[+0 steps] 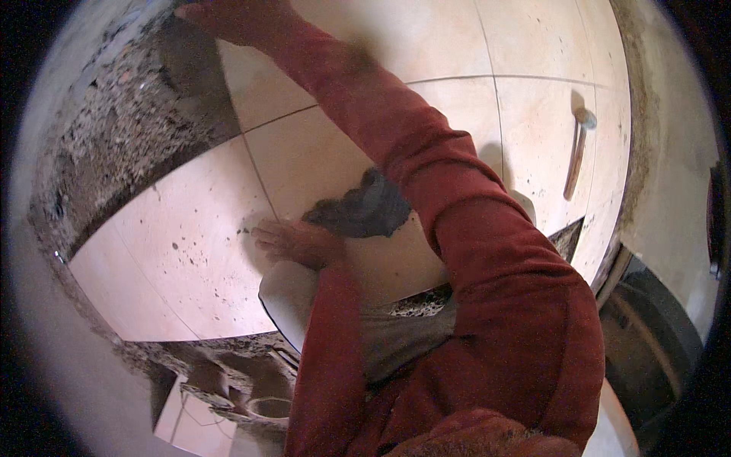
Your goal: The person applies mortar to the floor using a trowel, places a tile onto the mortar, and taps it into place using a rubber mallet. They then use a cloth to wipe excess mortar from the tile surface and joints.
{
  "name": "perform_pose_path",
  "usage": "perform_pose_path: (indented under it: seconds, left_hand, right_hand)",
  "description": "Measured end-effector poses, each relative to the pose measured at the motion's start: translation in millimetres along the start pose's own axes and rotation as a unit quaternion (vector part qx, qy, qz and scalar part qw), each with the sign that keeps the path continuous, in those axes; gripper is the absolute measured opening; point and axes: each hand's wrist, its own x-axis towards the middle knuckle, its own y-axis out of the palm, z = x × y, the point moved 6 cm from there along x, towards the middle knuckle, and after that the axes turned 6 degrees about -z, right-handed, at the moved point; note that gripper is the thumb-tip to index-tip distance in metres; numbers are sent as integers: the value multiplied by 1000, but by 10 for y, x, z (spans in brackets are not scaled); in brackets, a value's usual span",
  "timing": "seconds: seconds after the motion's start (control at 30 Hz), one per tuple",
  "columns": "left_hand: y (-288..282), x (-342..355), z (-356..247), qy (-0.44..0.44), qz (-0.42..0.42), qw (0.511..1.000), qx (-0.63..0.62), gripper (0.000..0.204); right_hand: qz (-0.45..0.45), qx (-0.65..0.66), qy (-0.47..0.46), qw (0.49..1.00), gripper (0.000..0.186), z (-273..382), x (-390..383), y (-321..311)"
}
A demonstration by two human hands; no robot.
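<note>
My left hand (298, 242) lies flat with its fingers apart on a pale beige floor tile (205, 221) flecked with dark crumbs. Just beyond its wrist a crumpled dark cloth (367, 209) rests on the tiles, partly behind my right sleeve. My right arm, in a red sleeve, stretches across the tiles to the far left. There my right hand (228, 19) is at the dim upper rim of the picture, near the edge of the tiling, and its fingers are too dark to read. My bent knee (289, 293) in grey trousers is beside my left hand.
Rough, crumbly mortar or soil (129, 137) borders the tiles at the left. A wooden-handled mallet (579, 156) lies on tiles at the right. Behind it stands a dark box-like object (647, 335). Rubble, a round-rimmed container (270, 407) and a pale tile (190, 423) are at the lower left.
</note>
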Motion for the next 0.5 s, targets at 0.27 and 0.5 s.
perform_pose_path:
  seconds: [0.27,0.5]
  left_hand:
    - [75,9,-28,14,-28,999,22,68]
    - [-171,-46,-193,31,76,997,15,66]
  right_hand:
    - [124,-101,79,984,74,-614,-1095,241]
    - [134,-81,118,981,72,-1172,-1024,211]
